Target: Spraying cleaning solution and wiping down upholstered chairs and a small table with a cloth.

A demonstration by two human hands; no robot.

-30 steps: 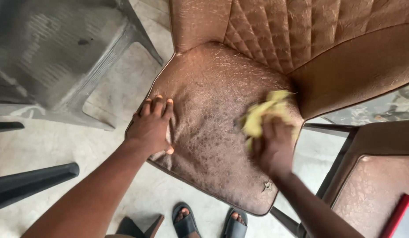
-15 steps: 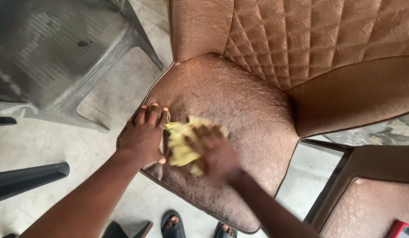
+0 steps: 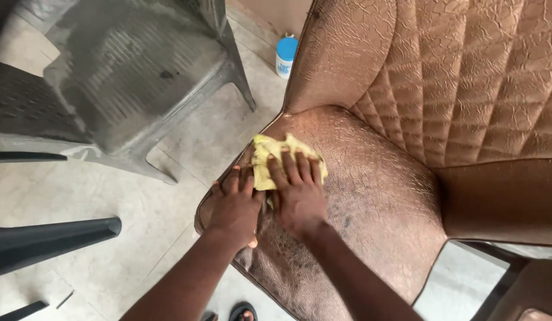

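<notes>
I'm pressing my right hand (image 3: 299, 199), fingers spread flat, on the yellow cloth (image 3: 276, 159) at the brown seat (image 3: 371, 214)'s left edge, while my left hand (image 3: 235, 208) (fingers flat, gripping nothing) is bracing the chair.

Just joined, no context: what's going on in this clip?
A person is wiping a brown padded chair. The right hand presses a yellow cloth flat on the seat near its front left corner. The left hand rests on the seat edge beside it, touching the cloth. A grey plastic chair stands to the left on the tiled floor, and a small blue-capped container sits behind.
</notes>
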